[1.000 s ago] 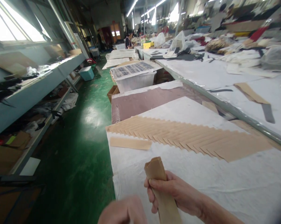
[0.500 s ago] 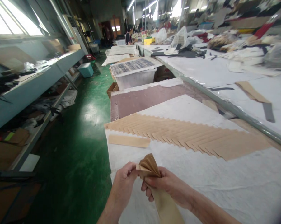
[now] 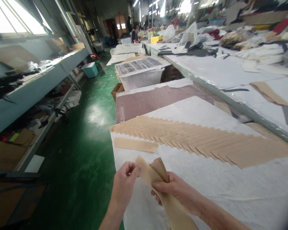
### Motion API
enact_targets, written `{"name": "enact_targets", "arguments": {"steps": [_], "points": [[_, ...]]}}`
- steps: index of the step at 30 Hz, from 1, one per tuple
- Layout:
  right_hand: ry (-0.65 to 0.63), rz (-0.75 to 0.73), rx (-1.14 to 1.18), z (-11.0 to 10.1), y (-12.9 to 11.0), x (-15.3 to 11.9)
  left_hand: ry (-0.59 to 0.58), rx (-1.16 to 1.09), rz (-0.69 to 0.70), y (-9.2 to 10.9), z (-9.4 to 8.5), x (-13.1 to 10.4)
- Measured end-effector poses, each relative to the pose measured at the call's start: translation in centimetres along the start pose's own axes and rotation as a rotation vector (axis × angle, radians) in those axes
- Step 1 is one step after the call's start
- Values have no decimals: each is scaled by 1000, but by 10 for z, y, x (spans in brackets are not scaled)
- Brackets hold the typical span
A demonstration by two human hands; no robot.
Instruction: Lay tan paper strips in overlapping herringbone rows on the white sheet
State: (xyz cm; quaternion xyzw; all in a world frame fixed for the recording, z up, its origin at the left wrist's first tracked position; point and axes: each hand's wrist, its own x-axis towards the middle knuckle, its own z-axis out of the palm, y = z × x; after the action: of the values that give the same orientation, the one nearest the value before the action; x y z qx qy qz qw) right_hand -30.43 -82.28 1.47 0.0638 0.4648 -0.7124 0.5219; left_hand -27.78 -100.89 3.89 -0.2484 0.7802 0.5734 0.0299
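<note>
My right hand (image 3: pixel 171 188) is wrapped round a bundle of tan fabric strips (image 3: pixel 177 209), thumb on top. The bundle's upper ends show above the fist, and its lower part hangs toward the bottom edge. My left hand (image 3: pixel 127 174) pinches the corner of the top strip (image 3: pixel 142 167), which is bent away to the left from the others. Beyond my hands, a long row of overlapping tan pieces (image 3: pixel 196 137) fans across the white sheet (image 3: pixel 206 185). One single strip (image 3: pixel 136 144) lies apart at the row's left front.
Along the right runs a long white table (image 3: pixel 206 68) with cloth piles and plastic bags. A white bin (image 3: pixel 142 78) stands past the brown board (image 3: pixel 148 100). Shelving (image 3: pixel 43 84) lines the left, across the green floor (image 3: pixel 86 159). A person (image 3: pixel 134 35) is far back.
My left hand has drawn the top strip's end away from the bundle to the left. Before, the bundle's ends were fanned together between both hands. The view has shifted slightly.
</note>
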Motion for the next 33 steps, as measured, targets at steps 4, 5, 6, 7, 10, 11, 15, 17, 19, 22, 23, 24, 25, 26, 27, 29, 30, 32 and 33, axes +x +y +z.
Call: {"name": "enact_targets", "arguments": {"steps": [4,5,6,7,10,11,15,17,19,22,23,24,25,26,27,29,30,32,33], "points": [[90,46,-115,-18,2,-2,94,-161,-80,-14,-21,12],[98,39,-119,-22,1,-3,122,-223,-105,-18,-26,17],[106,32,-120,-27,-1,-3,153,-282,-123,-23,-30,21],[118,28,-126,-31,-4,-2,179,-330,-132,-27,-33,26],[211,-3,-215,-44,-13,6,224,-362,-116,-36,-38,44],[253,-22,-263,-48,-16,11,230,-327,-104,-37,-39,50],[350,-120,-412,-57,-28,32,256,-79,-62,-38,-41,77],[370,-139,-463,-58,-36,42,286,77,-29,-36,-41,89],[416,-153,-527,-59,-43,51,333,228,5,-34,-41,100],[499,-200,-630,-64,-52,63,374,351,0,-32,-42,114],[532,-213,-663,-66,-54,67,376,361,-16,-33,-43,118],[564,-214,-694,-67,-55,70,374,366,-31,-34,-45,122],[592,-204,-719,-68,-55,73,373,372,-45,-35,-46,125],[618,-187,-734,-69,-54,75,371,376,-58,-37,-48,128],[635,-172,-740,-69,-53,77,369,379,-69,-39,-50,131],[660,-168,-754,-67,-51,78,362,381,-89,-43,-53,134],[674,-181,-774,-66,-50,79,358,380,-96,-44,-54,136],[700,-200,-835,-65,-50,79,346,379,-109,-47,-55,138],[707,-198,-859,-65,-51,79,340,379,-115,-48,-56,139]]}}
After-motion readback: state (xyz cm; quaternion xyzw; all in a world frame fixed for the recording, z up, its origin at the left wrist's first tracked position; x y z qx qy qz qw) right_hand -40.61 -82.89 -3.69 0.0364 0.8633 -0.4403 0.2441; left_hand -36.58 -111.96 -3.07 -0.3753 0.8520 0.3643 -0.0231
